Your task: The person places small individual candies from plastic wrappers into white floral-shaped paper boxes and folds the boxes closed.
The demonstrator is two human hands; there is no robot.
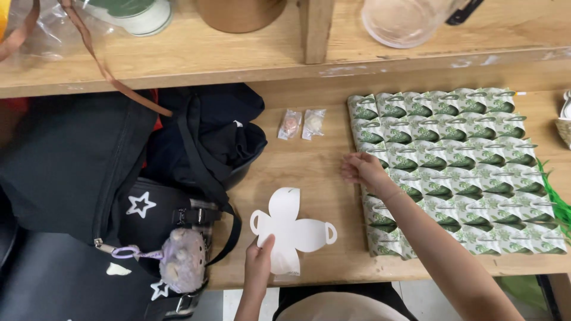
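Note:
A flat white die-cut paper blank with rounded flaps lies on the wooden table near its front edge. My left hand pinches its lower left flap. My right hand reaches to the left edge of a large spread of overlapping paper blanks printed with green leaves, fingers curled on one of them. Whether it has lifted a sheet cannot be seen.
Two small wrapped sweets lie behind the white blank. Black bags with a purple plush charm fill the left. A raised wooden shelf with jars and a clear container runs across the back.

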